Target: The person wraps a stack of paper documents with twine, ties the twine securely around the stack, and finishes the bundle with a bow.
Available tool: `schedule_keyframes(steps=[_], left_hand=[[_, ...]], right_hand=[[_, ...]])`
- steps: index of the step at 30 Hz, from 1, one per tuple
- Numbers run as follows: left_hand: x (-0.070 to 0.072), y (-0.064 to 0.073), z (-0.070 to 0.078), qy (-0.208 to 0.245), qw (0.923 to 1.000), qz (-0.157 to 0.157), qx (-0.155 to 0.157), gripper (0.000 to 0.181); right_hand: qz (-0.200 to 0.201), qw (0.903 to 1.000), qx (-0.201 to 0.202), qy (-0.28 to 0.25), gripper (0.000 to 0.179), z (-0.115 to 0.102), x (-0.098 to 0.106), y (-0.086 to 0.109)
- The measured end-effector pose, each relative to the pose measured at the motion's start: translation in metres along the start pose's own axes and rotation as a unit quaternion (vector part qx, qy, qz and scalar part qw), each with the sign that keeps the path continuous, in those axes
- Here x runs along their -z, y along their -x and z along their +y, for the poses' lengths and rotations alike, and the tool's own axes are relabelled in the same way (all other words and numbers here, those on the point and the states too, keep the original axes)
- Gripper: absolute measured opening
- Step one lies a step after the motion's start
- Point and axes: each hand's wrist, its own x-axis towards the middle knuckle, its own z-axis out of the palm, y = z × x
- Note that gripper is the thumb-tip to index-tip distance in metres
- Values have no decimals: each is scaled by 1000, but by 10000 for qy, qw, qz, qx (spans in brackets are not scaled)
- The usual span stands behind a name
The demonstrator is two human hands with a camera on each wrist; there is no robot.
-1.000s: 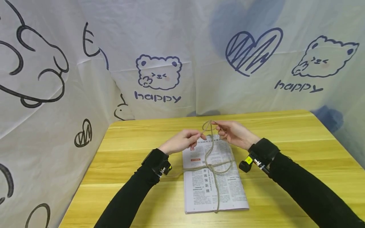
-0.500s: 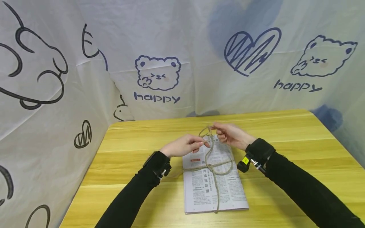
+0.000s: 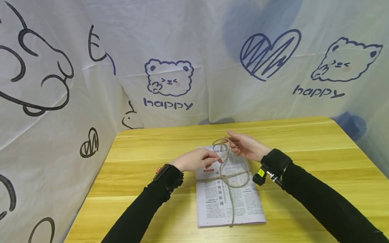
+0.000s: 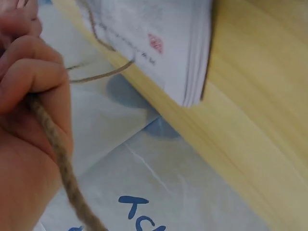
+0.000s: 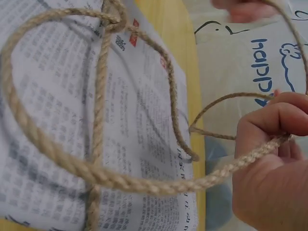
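Note:
A folded stack of newspapers (image 3: 209,206) lies on the table, with brown twine (image 3: 231,199) crossed over its top. My left hand (image 3: 197,160) is above the stack's far left part. In the left wrist view, twine (image 4: 60,154) runs out from the curled fingers of that hand (image 4: 36,91). Beyond the far right corner, my right hand (image 3: 247,146) grips the twine near a small loop (image 3: 219,144) at the far edge. A wide loop of twine (image 5: 144,185) leads into the curled right fingers (image 5: 274,115) in the right wrist view.
The yellow wooden table (image 3: 146,202) extends to both sides of the newspapers. White cloth (image 3: 170,30) with drawn bears and hearts hangs behind and to the left. Dark bands with small cameras (image 3: 259,176) sit on the wrists.
My left hand has moved down and nearer over the newspapers. The right hand has shifted slightly left. The small twine loop at the far edge sits lower than before.

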Motion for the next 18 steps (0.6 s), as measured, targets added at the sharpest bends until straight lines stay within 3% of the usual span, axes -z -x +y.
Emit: schedule_keyframes(steps=[4, 10, 14, 18], left_hand=[[-6, 4, -7, -104, 9994, -257, 197, 32], [-3, 13, -19, -129, 9988, -25, 478, 31], [8, 15, -22, -229, 9942, 793, 687, 36], [16, 7, -16, -183, 9823, 1747, 646, 44]], right_hand=[[-50, 9995, 131, 300, 41, 2, 0, -1], [11, 9960, 426, 788, 26, 6, 1, 0], [88, 9956, 543, 764, 28, 7, 0, 1], [105, 9933, 762, 859, 28, 5, -3, 3]])
